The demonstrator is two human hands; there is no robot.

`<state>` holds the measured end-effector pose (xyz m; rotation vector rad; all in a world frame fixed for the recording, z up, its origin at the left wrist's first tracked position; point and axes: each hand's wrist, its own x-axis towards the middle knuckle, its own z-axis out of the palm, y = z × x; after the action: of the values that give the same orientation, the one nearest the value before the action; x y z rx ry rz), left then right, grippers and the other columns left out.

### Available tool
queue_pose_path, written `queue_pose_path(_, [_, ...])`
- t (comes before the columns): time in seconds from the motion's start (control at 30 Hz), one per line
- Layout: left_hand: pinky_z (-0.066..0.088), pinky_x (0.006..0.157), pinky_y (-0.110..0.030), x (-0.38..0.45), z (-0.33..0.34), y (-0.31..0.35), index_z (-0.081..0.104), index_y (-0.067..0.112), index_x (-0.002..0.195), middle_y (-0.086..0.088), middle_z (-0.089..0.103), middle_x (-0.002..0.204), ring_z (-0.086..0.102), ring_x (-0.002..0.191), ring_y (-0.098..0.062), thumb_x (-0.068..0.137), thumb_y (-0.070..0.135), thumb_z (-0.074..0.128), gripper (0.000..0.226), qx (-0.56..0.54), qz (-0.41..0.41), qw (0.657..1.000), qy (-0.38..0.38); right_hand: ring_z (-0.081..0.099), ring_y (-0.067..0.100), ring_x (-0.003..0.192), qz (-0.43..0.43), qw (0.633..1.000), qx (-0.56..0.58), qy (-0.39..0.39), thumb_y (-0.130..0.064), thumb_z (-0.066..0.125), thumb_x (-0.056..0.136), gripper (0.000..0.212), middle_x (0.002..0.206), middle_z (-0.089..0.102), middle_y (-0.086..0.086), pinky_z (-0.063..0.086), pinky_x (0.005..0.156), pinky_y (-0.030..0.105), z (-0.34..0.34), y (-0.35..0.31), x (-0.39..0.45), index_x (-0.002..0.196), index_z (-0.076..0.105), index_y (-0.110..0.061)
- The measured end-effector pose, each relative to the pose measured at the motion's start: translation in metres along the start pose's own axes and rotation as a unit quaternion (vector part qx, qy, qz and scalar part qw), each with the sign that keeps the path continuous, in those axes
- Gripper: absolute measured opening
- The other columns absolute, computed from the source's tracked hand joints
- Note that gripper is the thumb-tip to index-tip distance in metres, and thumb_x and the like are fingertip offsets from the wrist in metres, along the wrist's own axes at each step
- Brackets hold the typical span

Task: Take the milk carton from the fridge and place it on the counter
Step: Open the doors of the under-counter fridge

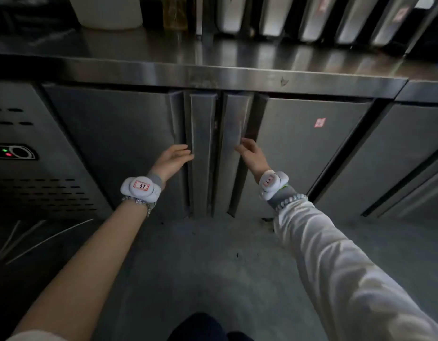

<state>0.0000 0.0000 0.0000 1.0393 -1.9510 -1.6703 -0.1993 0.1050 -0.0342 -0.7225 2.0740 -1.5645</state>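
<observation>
Two hands reach for an under-counter fridge below the front edge of the steel tabletop (213,70): the left hand (172,159) rests its released grip, fingers spread, against the left door's handle (203,143), and the right hand (251,156) hooks loosely curled fingers onto the right door's handle (234,143). Both doors are closed, so the milk carton cannot be seen.

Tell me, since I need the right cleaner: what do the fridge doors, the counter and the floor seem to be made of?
The fridge doors look like brushed stainless steel: grey, matte, with a faint sheen and folded metal handles. The counter looks like the same steel but glossier, mirroring the metal bins standing on it. The floor seems to be bare concrete or cement, dull grey and speckled with dark marks, though dim light leaves that open.
</observation>
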Motion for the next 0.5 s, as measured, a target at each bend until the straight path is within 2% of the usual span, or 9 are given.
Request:
queue_pose_path(0.07, [0.036, 0.113, -0.032, 0.006, 0.001, -0.006, 0.05, 0.01, 0.136, -0.007, 0.058, 0.138, 0.051, 0.13, -0.017, 0.091, 0.016, 0.061, 0.047, -0.001, 0.016, 1.0, 0.009, 0.054, 0.013, 0.097, -0.015, 1.0, 0.007, 0.012, -0.019, 0.061, 0.094, 0.037, 0.107, 0.06, 0.002, 0.04, 0.084, 0.021, 0.005, 0.003, 0.002, 0.129, 0.056, -0.009])
queue_pose_path(0.17, [0.037, 0.111, -0.03, 0.014, 0.002, -0.015, 0.05, 0.01, 0.137, -0.007, 0.058, 0.138, 0.051, 0.13, -0.016, 0.091, 0.015, 0.061, 0.047, -0.005, 0.014, 1.0, 0.007, 0.053, 0.004, 0.077, -0.023, 0.999, 0.009, 0.03, -0.017, 0.06, 0.095, 0.033, 0.087, 0.057, -0.008, 0.041, 0.067, 0.01, 0.01, 0.009, 0.008, 0.126, 0.056, -0.007])
queue_pose_path(0.23, [0.039, 0.106, -0.027, 0.015, 0.003, -0.018, 0.049, 0.009, 0.137, -0.007, 0.058, 0.139, 0.051, 0.129, -0.016, 0.091, 0.015, 0.061, 0.048, -0.007, 0.015, 1.0, 0.007, 0.049, -0.001, 0.072, -0.021, 0.999, 0.012, 0.034, -0.019, 0.059, 0.096, 0.029, 0.082, 0.054, -0.011, 0.042, 0.065, 0.008, 0.01, 0.009, 0.008, 0.123, 0.056, -0.008])
queue_pose_path(0.33, [0.038, 0.105, -0.026, 0.016, 0.002, -0.016, 0.049, 0.011, 0.138, -0.005, 0.057, 0.139, 0.051, 0.129, -0.015, 0.091, 0.017, 0.061, 0.048, -0.007, 0.02, 1.0, 0.006, 0.045, 0.002, 0.069, -0.014, 0.999, 0.015, 0.038, -0.026, 0.056, 0.099, 0.015, 0.08, 0.052, -0.008, 0.039, 0.078, 0.022, 0.011, 0.005, 0.009, 0.109, 0.052, -0.015])
queue_pose_path(0.5, [0.034, 0.116, -0.037, 0.014, 0.001, -0.015, 0.048, 0.013, 0.138, -0.002, 0.057, 0.139, 0.05, 0.13, -0.014, 0.09, 0.02, 0.062, 0.05, -0.008, 0.021, 1.0, -0.001, 0.043, 0.006, 0.064, -0.027, 0.997, -0.003, 0.069, -0.03, 0.051, 0.102, 0.018, 0.07, 0.045, -0.009, 0.036, 0.071, 0.025, 0.013, -0.005, 0.005, 0.098, 0.047, -0.012])
